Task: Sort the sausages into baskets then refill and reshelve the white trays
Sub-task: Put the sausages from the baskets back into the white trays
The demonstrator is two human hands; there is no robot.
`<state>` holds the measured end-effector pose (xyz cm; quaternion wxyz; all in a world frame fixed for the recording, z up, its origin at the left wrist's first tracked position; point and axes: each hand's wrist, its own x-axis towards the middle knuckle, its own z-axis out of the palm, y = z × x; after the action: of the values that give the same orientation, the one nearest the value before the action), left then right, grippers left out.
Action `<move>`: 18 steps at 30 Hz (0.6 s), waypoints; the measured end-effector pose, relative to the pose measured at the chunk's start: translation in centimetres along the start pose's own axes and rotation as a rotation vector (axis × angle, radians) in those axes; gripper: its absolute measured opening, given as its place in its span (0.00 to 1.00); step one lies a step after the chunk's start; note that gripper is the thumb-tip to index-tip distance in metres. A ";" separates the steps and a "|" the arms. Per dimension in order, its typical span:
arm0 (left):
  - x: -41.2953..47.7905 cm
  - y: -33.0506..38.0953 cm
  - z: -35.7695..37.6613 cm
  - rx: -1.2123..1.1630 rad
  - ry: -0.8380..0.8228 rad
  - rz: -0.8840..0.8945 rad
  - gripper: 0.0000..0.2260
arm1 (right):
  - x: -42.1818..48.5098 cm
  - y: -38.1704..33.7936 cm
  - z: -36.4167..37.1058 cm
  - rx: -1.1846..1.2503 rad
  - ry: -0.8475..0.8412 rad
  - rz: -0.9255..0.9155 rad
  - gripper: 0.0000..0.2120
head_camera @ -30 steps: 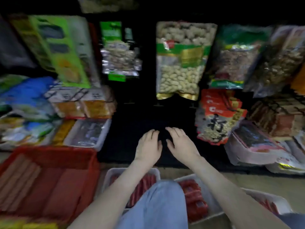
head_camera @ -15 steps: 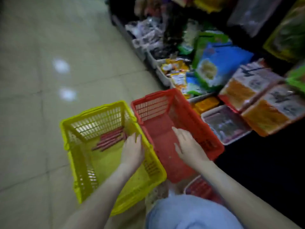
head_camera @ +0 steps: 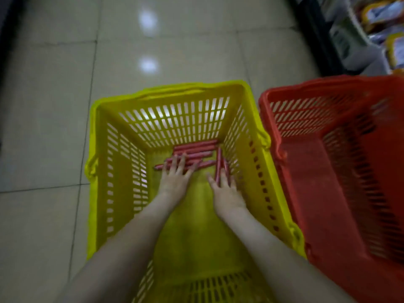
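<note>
**Both hands down in the yellow basket**

Half a second ago the hands hovered above the two baskets, the right one over the red. Now both forearms reach into the yellow basket (head_camera: 113, 171). The left hand (head_camera: 175, 182) lies flat, fingers spread, on the sausages (head_camera: 194, 149). The right hand (head_camera: 226, 193) has its fingers straight and slightly apart, touching two sausages that point away from the person.

The sausages are thin red sticks. Most lie crosswise in a loose row against the far wall of the basket, toward its right corner. The red basket (head_camera: 328, 171) stands just beside the yellow one, on its right. Pale floor (head_camera: 54, 106) tiles lie beyond, and a shelf (head_camera: 317, 40) of packets (head_camera: 378, 16) shows at the far right.
</note>
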<state>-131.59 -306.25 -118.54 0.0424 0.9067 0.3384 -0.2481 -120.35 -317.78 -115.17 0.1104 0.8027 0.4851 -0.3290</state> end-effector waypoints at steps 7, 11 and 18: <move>0.5 0.5 0.8 0.019 0.191 0.035 0.26 | 0.2 -0.4 3.1 -0.065 0.124 0.033 0.18; -1.2 1.6 1.5 0.000 0.050 0.004 0.22 | 0.0 -0.1 3.8 -0.035 0.180 0.098 0.16; -3.7 3.6 2.4 -0.947 -0.062 -0.403 0.17 | 0.1 -1.0 4.6 0.392 0.196 0.287 0.29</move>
<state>-132.75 -311.80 -119.22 0.4098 0.6971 0.5802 -0.0975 -123.05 -319.48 -118.62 -0.0491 0.8973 0.3016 -0.3184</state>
